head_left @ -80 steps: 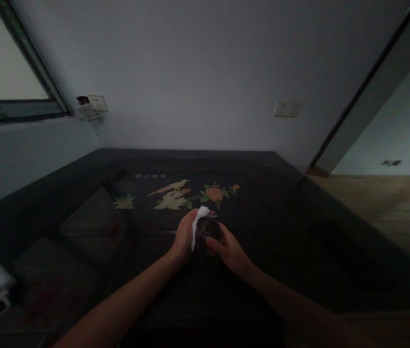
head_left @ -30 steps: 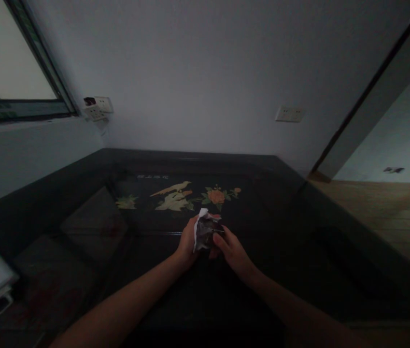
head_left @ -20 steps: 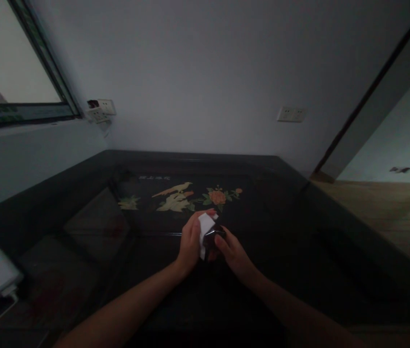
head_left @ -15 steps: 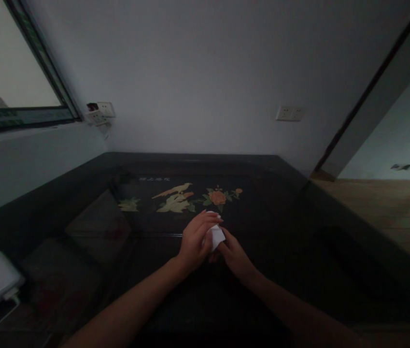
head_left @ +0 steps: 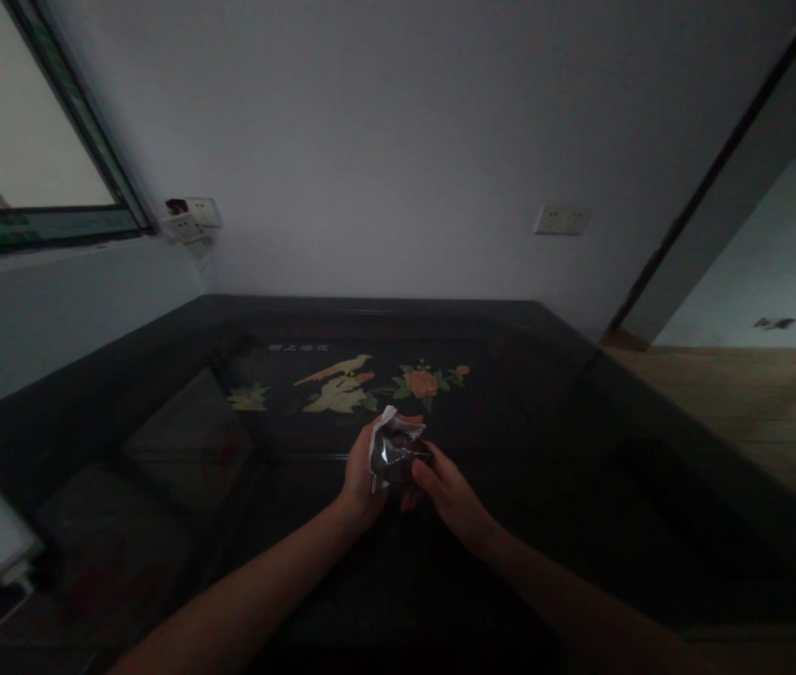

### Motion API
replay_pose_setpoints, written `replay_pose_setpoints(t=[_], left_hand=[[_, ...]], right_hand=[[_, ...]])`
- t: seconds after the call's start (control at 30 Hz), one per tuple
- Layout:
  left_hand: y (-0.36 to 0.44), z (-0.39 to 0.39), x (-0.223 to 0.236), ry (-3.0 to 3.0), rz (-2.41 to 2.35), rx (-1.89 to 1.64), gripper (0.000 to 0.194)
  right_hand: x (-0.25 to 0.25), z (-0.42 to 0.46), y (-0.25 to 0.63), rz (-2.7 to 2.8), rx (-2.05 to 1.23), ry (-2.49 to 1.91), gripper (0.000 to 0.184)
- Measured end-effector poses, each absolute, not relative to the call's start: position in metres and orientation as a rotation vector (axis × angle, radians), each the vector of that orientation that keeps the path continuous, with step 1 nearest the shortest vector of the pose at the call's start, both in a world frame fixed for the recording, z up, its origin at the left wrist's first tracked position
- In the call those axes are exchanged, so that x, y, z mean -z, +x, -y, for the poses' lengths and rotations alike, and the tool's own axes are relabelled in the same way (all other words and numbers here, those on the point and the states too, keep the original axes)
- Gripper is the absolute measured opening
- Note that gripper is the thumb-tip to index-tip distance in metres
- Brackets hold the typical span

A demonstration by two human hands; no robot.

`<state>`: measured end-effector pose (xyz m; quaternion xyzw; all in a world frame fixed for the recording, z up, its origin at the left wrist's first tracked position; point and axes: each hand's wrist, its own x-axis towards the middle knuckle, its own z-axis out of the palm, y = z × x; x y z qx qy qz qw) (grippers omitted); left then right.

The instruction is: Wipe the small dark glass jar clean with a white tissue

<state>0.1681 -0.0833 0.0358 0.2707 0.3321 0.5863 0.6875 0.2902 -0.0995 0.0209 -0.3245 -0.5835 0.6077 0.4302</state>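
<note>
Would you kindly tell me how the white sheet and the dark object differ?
The white sheet is pale; the dark object is blackish with bright glints. The white sheet looks thin and creased; the dark object looks bulkier. The white sheet lies against the left hand, whereas the right hand grips the dark object. Both are between the two hands.

A dim room, seemingly in a home: a dark, glossy table (head_left: 545, 525) decorated with a bird (head_left: 345, 367) and flowers (head_left: 421, 381) stands with its far edge along a plain, pale wall (head_left: 369, 141) fitted with sockets (head_left: 553, 220), a window (head_left: 24, 122) above its left edge and wood flooring (head_left: 756, 394) past its right edge.
</note>
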Motion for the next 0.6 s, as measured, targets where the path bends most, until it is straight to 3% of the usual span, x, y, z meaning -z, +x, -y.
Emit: replay_pose_setpoints(t=[0.2, 0.37, 0.47, 0.6], left_hand=[[0.164, 0.099, -0.045, 1.180, -0.965, -1.590, 0.033], [0.158, 0.098, -0.046, 1.840, -0.848, -1.608, 0.027], [0.159, 0.095, -0.045, 1.684, -0.921, -1.588, 0.027], [0.162, 0.085, -0.041, 0.962, -0.973, -1.450, 0.031]], right_hand=[[-0.018, 0.100, 0.291, 1.418, -1.530, -0.805, 0.054], [-0.019, 0.101, 0.290, 1.398, -1.537, -0.888, 0.053], [-0.020, 0.102, 0.290, 1.408, -1.540, -0.904, 0.052], [-0.021, 0.103, 0.291, 1.433, -1.551, -0.853, 0.056]])
